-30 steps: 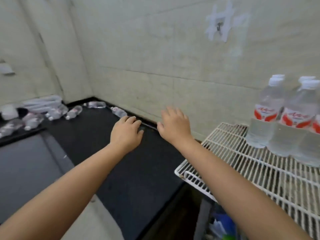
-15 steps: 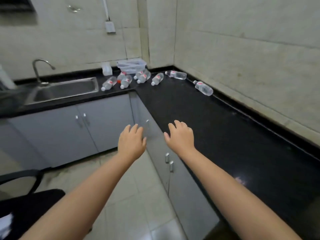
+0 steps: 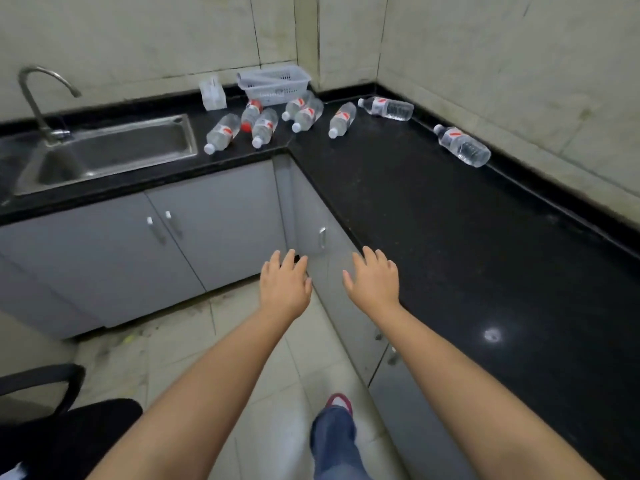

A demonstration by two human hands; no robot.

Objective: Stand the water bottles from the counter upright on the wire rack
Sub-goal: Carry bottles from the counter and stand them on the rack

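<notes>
I'm looking at a corner kitchen w/ pale tiled walls (image 3: 485, 46), a bit stained. A black L-shaped counter (image 3: 450, 237) is running along both walls, light glinting off it. A steel sink (image 3: 104, 150) w/ a curved tap (image 3: 38, 95) is sitting at left. Grey cabinets (image 3: 104, 258) below, pale floor tiles (image 3: 173, 344) showing dirt, black chair (image 3: 52, 427) bottom left.
</notes>
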